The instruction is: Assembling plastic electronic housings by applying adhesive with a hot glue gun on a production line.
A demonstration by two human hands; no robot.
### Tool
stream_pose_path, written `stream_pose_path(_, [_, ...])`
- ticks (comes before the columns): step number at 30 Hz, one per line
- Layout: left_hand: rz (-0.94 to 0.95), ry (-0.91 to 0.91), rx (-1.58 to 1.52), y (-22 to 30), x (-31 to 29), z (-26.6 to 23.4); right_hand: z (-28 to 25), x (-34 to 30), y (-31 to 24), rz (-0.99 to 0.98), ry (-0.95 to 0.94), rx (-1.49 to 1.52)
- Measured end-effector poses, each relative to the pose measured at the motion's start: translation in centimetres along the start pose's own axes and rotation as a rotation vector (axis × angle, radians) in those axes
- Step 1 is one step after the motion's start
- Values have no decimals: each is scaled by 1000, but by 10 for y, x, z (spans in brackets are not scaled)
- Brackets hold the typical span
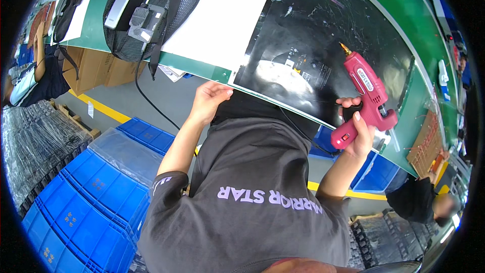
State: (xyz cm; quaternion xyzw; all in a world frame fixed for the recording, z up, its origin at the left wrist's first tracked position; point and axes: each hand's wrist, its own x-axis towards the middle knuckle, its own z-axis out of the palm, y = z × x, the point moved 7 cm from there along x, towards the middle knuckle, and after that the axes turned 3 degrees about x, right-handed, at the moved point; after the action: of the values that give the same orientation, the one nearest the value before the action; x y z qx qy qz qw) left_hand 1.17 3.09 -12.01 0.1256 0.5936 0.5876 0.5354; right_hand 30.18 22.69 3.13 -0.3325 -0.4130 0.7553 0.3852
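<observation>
A dark pink hot glue gun [368, 82] is gripped by its handle in my right hand [361, 139]. Its brass-coloured nozzle points away from me over a glossy black sheet [303, 35] on the workbench, which is scattered with glue strings and small specks. My left hand [209, 100] is at the bench's near edge, beside the sheet's near left corner. Its thumb and fingers are drawn together, and whatever may be between them is hidden. A cord [308, 139] runs below the bench edge near the gun's handle.
On the bench's left lie a white sheet [222, 15] and a black mesh bag [187, 0] with electronic devices. Blue crates [96, 182] are stacked behind me at left. Another person [414, 197] is at the right near a cardboard piece [427, 141]; a further person [38, 78] is far left.
</observation>
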Motion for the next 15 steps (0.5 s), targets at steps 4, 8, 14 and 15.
stream_pose_path(4, [11, 5, -42, -7, 4, -1, -1, 0, 0, 12, -3, -7])
stream_pose_path(8, [36, 30, 189, -33, 18, -10, 0, 0, -1, 9, -2, -5])
stream_pose_path(14, [241, 63, 943, -8, 15, 16, -1, 0, -1, 19, -7, -8])
stream_pose_path(15, [272, 49, 966, -2, 12, 18, -1, 0, -1, 20, -7, -8])
